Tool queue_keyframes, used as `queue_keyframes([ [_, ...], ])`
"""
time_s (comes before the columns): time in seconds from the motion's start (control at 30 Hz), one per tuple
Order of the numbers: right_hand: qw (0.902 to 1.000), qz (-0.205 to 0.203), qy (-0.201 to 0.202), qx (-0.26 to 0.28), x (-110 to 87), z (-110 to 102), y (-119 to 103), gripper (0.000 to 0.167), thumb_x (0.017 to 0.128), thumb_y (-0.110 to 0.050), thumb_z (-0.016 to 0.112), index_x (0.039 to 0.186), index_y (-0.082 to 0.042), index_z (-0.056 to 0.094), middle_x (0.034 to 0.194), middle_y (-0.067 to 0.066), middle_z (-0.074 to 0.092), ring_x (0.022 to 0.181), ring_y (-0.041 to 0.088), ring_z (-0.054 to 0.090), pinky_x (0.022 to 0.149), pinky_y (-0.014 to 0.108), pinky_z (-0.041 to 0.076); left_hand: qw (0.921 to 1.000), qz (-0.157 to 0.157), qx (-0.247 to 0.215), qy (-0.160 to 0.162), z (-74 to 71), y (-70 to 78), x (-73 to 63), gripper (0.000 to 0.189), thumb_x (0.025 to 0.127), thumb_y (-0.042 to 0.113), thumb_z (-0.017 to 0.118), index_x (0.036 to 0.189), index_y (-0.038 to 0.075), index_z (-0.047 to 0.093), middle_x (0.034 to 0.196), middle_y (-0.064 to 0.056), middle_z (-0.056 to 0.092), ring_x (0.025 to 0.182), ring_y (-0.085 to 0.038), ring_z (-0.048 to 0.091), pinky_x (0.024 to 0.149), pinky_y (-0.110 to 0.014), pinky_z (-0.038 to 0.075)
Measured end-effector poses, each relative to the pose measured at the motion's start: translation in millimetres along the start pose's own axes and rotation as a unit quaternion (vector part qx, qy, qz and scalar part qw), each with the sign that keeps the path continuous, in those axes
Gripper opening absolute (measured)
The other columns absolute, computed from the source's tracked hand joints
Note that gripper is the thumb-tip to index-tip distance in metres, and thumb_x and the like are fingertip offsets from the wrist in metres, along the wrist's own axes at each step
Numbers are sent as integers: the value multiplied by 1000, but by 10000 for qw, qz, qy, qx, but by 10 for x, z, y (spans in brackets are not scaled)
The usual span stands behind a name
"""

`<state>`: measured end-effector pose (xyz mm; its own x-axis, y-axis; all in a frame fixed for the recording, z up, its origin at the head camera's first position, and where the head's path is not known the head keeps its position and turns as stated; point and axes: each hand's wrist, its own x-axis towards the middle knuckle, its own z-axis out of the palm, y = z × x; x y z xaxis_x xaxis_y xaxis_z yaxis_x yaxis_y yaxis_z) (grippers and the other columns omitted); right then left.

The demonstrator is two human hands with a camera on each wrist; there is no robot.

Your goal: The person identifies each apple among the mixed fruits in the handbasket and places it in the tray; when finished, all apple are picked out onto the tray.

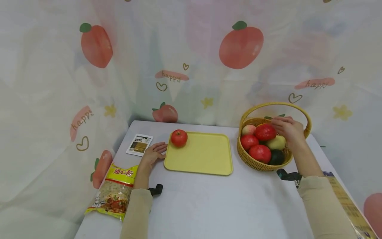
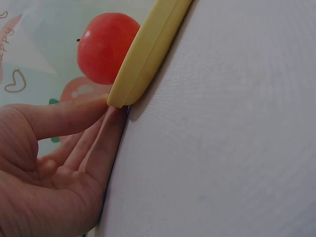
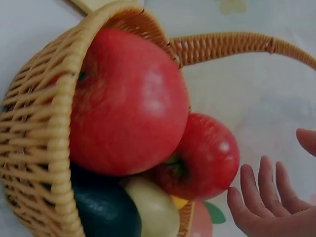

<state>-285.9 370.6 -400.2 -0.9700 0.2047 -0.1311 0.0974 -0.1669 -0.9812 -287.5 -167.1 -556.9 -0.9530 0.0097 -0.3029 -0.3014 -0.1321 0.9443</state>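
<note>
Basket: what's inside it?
Three red fruits, a pinkish one, a pale green one, a dark green one and something yellow show; whatever lies beneath is hidden.

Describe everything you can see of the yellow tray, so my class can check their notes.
The yellow tray is a shallow rectangle with rounded corners and a low raised rim; its smooth surface looks like plastic. It lies flat on the white table, left of the wicker basket in the head view, its longer sides running left to right. One round red fruit rests inside its far left corner. The left hand is at its left edge, where the thumb appears to touch the rim.
</note>
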Motion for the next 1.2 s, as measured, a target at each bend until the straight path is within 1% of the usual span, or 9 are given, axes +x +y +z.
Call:
queue_keyframes([
  [0.2, 9997, 257, 14, -51, 94, -123, 72, 23, 90, -19, 84, 109, -19, 72, 101, -10, 71, 90, 5, 72, 79, 22, 60, 10000, -37, 19, 67, 1, -9, 1, 71, 83, -27, 62, 147, 1, 54, 146, -21, 60, 137, -31, 57, 92, -27, 58],
  [0.43, 9916, 997, -275, -783, 255, -257, 126, 29, 93, -24, 81, 118, -25, 68, 97, -17, 72, 104, 8, 58, 75, 30, 61, 9999, -51, -78, 52, -2, -11, 7, 72, 82, -28, 62, 148, 0, 53, 147, -21, 59, 137, -32, 57, 97, -32, 57],
  [0.57, 9835, 1066, -500, -1372, 332, -305, 151, 46, 94, -19, 79, 134, -27, 57, 110, -19, 70, 110, 8, 54, 82, 31, 61, 9999, -88, -116, 55, -7, -21, 25, 72, 82, -27, 63, 147, 2, 55, 146, -19, 61, 136, -29, 58, 94, -29, 58],
  [0.67, 9735, 984, -820, -1896, 373, -331, 180, 73, 96, -11, 75, 158, -31, 41, 144, -8, 61, 130, 17, 49, 91, 28, 58, 9999, -85, -106, 66, -11, -22, 32, 71, 82, -27, 63, 147, 3, 55, 145, -18, 61, 136, -29, 59, 94, -29, 58],
  [0.77, 9647, 847, -1146, -2217, 398, -341, 220, 92, 95, -1, 72, 167, -30, 24, 170, 7, 31, 151, 31, 29, 94, 23, 56, 9999, -79, -120, 76, -12, -21, 37, 71, 82, -27, 63, 146, 3, 56, 145, -18, 62, 135, -29, 59, 95, -31, 58],
  [0.83, 9603, 727, -1295, -2363, 414, -343, 249, 96, 94, 3, 72, 168, -32, 21, 173, 15, 16, 157, 38, 17, 93, 20, 55, 9998, -84, -148, 71, -14, -21, 39, 71, 82, -27, 63, 146, 3, 56, 144, -18, 62, 135, -29, 60, 95, -31, 58],
  [0.97, 9540, 426, -1365, -2635, 441, -331, 290, 95, 94, -2, 74, 167, -32, 22, 172, 19, 15, 156, 44, 18, 87, 17, 55, 9999, -64, -143, 25, -13, -19, 40, 71, 82, -26, 64, 147, 4, 56, 144, -18, 62, 135, -28, 59, 95, -31, 58],
  [1.1, 9346, -87, -1388, -3274, 476, -309, 304, 94, 95, -16, 77, 168, -23, 18, 168, 26, 24, 150, 49, 27, 81, 12, 53, 9999, -41, -117, 29, -12, -22, 36, 71, 82, -26, 64, 146, 4, 56, 144, -17, 62, 135, -28, 60, 97, -31, 57],
  [1.2, 9160, -403, -1356, -3755, 492, -286, 304, 95, 96, -25, 77, 168, -16, 17, 165, 30, 30, 146, 50, 34, 91, 20, 53, 9999, -18, -126, 44, -19, -24, 30, 72, 82, -27, 63, 147, 3, 56, 145, -18, 62, 135, -28, 59, 99, -33, 56],
])
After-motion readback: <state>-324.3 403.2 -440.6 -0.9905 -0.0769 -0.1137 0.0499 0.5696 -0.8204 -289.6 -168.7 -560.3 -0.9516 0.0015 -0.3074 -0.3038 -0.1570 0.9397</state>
